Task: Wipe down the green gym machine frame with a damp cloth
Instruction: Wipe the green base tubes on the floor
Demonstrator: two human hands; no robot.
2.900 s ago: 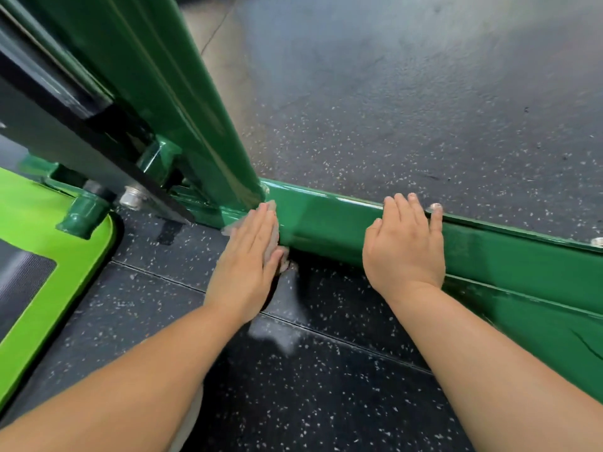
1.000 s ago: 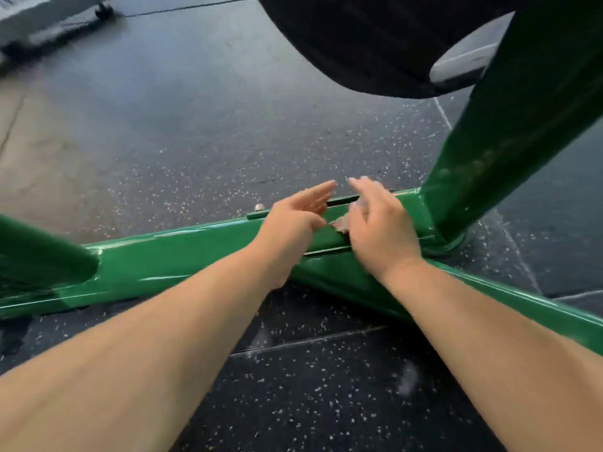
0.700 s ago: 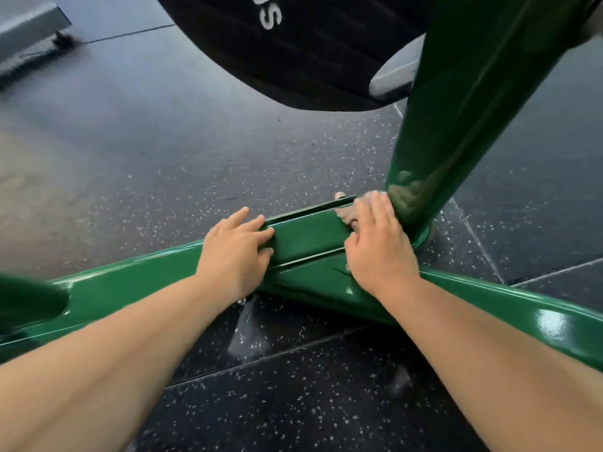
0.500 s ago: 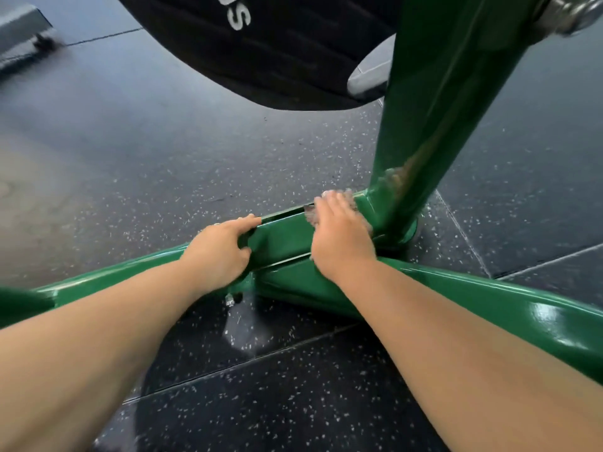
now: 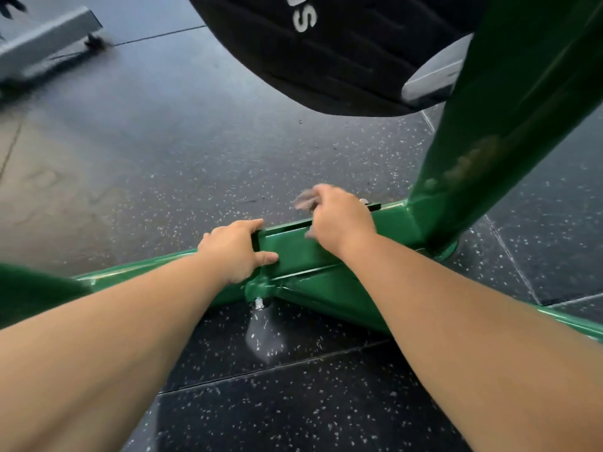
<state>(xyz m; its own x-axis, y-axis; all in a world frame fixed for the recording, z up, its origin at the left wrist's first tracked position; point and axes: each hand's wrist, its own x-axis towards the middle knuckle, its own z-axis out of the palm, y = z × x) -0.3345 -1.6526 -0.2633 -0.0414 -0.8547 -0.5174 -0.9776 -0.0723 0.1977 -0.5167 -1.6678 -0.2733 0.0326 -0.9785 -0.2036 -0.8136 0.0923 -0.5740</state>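
A glossy green frame beam (image 5: 293,252) runs low across the floor and meets a slanted green post (image 5: 509,112) at the right. My left hand (image 5: 236,251) grips the end of the raised upper bar, fingers curled over its top edge and thumb on its front face. My right hand (image 5: 339,218) holds a small pale cloth (image 5: 305,200) bunched in its fingers on top of the bar, just left of the post's foot. The cloth is blurred and mostly hidden by the hand.
A black padded seat with white lettering (image 5: 329,47) hangs over the beam. A bolt (image 5: 259,303) sticks out below the beam joint. Dark speckled rubber floor (image 5: 293,402) lies all around. A grey machine base (image 5: 42,47) stands at the far left.
My right hand has slid the cloth left along the bar's top, away from the post's foot. My left hand keeps gripping the bar's end. The view has pulled back slightly.
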